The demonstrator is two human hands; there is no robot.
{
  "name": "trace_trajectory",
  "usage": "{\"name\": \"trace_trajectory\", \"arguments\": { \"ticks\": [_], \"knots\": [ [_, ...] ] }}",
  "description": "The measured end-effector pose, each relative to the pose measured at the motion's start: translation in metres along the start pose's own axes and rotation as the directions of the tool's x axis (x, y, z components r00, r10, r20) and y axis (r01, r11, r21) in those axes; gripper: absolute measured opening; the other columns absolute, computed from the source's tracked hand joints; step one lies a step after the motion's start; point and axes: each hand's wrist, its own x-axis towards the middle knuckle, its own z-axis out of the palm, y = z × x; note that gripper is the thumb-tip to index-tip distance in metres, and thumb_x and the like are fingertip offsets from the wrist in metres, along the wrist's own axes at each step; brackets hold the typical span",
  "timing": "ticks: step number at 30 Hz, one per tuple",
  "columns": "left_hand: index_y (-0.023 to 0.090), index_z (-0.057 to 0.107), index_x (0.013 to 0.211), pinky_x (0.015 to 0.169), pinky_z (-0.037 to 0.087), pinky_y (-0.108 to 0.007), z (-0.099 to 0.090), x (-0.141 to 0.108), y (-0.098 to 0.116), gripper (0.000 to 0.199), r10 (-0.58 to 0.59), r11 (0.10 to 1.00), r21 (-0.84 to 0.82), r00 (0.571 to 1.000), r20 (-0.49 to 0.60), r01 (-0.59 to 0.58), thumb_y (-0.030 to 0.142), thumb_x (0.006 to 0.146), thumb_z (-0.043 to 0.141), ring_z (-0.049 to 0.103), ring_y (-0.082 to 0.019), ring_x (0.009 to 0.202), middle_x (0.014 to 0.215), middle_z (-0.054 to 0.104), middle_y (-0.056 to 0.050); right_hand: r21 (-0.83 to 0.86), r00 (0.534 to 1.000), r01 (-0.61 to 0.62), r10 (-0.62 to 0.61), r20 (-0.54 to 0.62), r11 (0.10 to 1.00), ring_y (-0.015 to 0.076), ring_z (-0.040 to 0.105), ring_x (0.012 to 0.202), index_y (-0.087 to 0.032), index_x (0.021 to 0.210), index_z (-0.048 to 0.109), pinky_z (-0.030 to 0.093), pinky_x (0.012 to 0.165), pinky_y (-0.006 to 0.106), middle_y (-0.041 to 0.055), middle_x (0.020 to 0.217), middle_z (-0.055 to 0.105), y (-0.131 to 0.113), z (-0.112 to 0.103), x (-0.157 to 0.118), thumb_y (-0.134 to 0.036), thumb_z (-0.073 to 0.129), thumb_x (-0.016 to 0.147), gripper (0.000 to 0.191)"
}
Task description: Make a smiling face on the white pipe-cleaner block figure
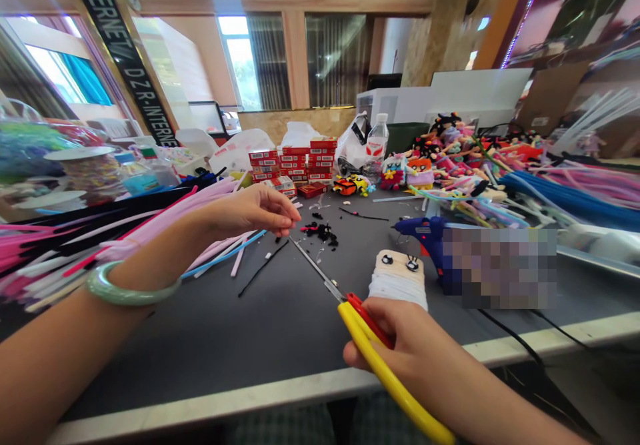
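My right hand (395,338) grips a pair of scissors (367,328) with yellow and red handles. Their blades look closed and point up and left, the tip just below my left fingertips. My left hand (270,211), a pale green bangle (133,286) on its wrist, is raised over the table in a pinch; anything between the fingers is too small to make out. A thin black strip (263,269) lies beneath it. Black fuzzy scraps (323,233) are scattered just beyond. Near my right hand lies a cream-and-white wrapped piece (397,281) with two eyes on it.
A blue glue gun (425,235) lies at the right, partly behind a blurred patch. Bundles of pipe cleaners (150,231) cover the left side. Red boxes (295,161), a plastic bottle (377,145) and a heap of small dolls (455,145) stand at the back.
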Motion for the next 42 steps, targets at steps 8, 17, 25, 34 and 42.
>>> {"name": "trace_trajectory", "arguments": {
  "ticks": [8,17,25,34,42],
  "knots": [
    [0.016,0.061,0.094,0.062,0.045,-0.022,0.003,0.001,0.002,0.032,-0.001,1.000,-0.011,1.000,-0.026,0.000,0.016,0.065,0.074,0.061,-0.009,0.061,0.066,0.064,0.005,0.017,1.000,-0.009,0.009,-0.017,1.000,0.0084,0.026,0.052,-0.022,0.062,0.041,0.019,0.047,0.026,-0.0088,0.056,0.032,-0.001,0.001,0.000,-0.039,0.069,0.067,0.034],
    [0.016,0.064,0.090,0.066,0.047,-0.024,0.005,-0.001,0.005,0.027,-0.011,1.000,-0.008,0.998,-0.055,0.010,0.019,0.065,0.075,0.060,-0.009,0.061,0.065,0.063,0.005,0.002,1.000,-0.016,0.016,-0.018,1.000,0.0092,0.026,0.053,-0.023,0.062,0.041,0.019,0.048,0.027,-0.0085,0.057,0.032,-0.001,0.000,0.000,-0.040,0.069,0.067,0.033],
    [0.017,0.066,0.087,0.069,0.048,-0.025,0.003,0.000,0.001,0.024,-0.015,0.999,-0.030,0.999,-0.049,0.013,0.014,0.066,0.074,0.062,-0.010,0.063,0.065,0.066,0.004,-0.008,0.999,-0.021,0.021,-0.025,1.000,0.0087,0.024,0.053,-0.022,0.062,0.041,0.017,0.048,0.027,-0.0088,0.057,0.030,0.001,0.001,0.001,-0.041,0.069,0.067,0.034],
    [0.016,0.070,0.080,0.065,0.049,-0.021,0.002,0.002,-0.001,0.020,0.009,0.998,-0.063,1.000,-0.030,-0.010,0.010,0.061,0.076,0.065,-0.009,0.061,0.063,0.069,0.004,0.007,0.999,0.018,-0.018,-0.031,1.000,0.0086,0.024,0.053,-0.022,0.063,0.039,0.017,0.048,0.027,-0.0085,0.058,0.030,0.002,0.000,0.002,-0.041,0.065,0.071,0.033],
    [0.015,0.073,0.080,0.063,0.050,-0.020,0.001,0.002,-0.002,0.022,0.021,0.997,-0.074,1.000,-0.009,-0.022,0.011,0.060,0.078,0.066,-0.009,0.061,0.067,0.072,0.003,-0.045,0.990,0.077,-0.082,-0.118,0.996,0.0123,0.035,0.061,-0.022,0.074,0.043,0.031,0.054,0.027,-0.0045,0.067,0.040,0.010,0.000,-0.001,-0.052,0.055,0.074,0.032]
  ]
}}
